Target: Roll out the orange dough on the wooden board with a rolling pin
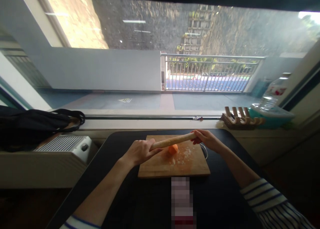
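Note:
Both of my hands hold a pale wooden rolling pin (172, 141), its right end tilted away from me. My left hand (143, 151) is closed round the near left end. At the far right end, the fingers of my right hand (203, 138) grip the tip. Just below the middle of the pin is an orange lump of dough (173, 149); whether the two touch, I cannot tell. It sits on a wooden cutting board (155, 170). White flour (182, 159) is scattered on the board, right of the dough, with an orange smear near it.
The board lies on a black table (150, 202) by a window. On the sill at right are a teal box (272, 117), a plastic bottle (273, 91) and a dark tray (235, 121) of wooden-handled tools. A black bag (30, 125) rests at left above a white heater (80, 149).

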A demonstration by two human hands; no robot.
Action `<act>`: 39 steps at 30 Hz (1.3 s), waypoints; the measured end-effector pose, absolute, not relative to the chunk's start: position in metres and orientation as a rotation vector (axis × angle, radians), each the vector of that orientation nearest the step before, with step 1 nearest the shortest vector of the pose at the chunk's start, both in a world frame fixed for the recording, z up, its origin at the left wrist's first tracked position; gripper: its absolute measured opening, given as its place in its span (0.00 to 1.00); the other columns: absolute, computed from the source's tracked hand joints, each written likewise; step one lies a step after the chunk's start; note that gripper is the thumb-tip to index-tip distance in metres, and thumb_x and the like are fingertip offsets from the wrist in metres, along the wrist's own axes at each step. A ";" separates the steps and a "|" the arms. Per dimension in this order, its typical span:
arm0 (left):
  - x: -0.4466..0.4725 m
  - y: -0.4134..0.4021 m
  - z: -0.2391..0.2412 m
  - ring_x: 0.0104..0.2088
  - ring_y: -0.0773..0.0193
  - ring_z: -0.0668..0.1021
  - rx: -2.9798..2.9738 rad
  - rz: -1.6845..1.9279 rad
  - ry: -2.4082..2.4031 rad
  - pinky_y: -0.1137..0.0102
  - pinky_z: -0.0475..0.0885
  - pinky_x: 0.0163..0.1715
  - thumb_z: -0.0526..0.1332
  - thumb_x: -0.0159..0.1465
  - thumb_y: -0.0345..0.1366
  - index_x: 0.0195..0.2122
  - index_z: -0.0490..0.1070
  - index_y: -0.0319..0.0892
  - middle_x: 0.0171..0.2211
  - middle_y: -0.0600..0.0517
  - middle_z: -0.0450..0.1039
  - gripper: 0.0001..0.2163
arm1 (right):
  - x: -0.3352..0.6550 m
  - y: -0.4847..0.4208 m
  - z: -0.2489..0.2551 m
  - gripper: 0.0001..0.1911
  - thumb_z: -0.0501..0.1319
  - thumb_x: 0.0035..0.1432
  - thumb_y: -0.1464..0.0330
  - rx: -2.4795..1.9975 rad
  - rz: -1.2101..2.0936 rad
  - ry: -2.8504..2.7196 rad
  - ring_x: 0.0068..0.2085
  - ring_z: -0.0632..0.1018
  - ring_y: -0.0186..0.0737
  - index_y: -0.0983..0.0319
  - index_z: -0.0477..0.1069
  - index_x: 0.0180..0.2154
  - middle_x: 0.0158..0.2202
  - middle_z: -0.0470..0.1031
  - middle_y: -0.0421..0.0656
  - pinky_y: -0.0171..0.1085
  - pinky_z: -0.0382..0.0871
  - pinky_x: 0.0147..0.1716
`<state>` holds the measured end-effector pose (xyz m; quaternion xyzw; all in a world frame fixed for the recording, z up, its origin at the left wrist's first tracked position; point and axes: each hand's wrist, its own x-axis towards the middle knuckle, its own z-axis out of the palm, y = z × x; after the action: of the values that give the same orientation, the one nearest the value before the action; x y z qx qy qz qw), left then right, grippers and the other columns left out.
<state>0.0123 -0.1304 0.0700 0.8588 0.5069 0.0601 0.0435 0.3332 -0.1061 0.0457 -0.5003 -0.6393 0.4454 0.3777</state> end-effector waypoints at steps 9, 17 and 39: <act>0.023 -0.143 0.062 0.31 0.55 0.79 2.685 0.257 1.691 0.69 0.64 0.27 0.39 0.63 0.61 0.30 0.66 0.43 0.28 0.47 0.75 0.28 | 0.339 -0.123 0.045 0.23 0.52 0.60 0.52 -1.348 1.141 -1.702 0.27 0.77 0.35 0.65 0.71 0.37 0.30 0.78 0.46 0.33 0.70 0.28; 0.028 -0.144 0.055 0.32 0.55 0.80 2.635 0.277 1.741 0.69 0.65 0.28 0.34 0.66 0.56 0.30 0.70 0.42 0.27 0.46 0.77 0.31 | 0.348 -0.126 0.048 0.21 0.47 0.63 0.57 -1.464 0.821 -1.731 0.36 0.78 0.39 0.63 0.72 0.42 0.39 0.78 0.47 0.35 0.70 0.33; 0.035 -0.123 0.042 0.34 0.54 0.80 2.496 0.278 1.773 0.67 0.67 0.32 0.33 0.67 0.54 0.31 0.72 0.43 0.30 0.47 0.78 0.32 | 0.287 -0.115 0.067 0.22 0.42 0.67 0.59 -1.740 0.206 -2.306 0.33 0.76 0.40 0.59 0.72 0.35 0.31 0.77 0.44 0.34 0.58 0.30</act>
<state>0.0352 -0.1228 0.0416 0.8114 0.5764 0.0904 0.0335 0.2871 -0.1150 0.0671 -0.5962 -0.7902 0.0708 0.1226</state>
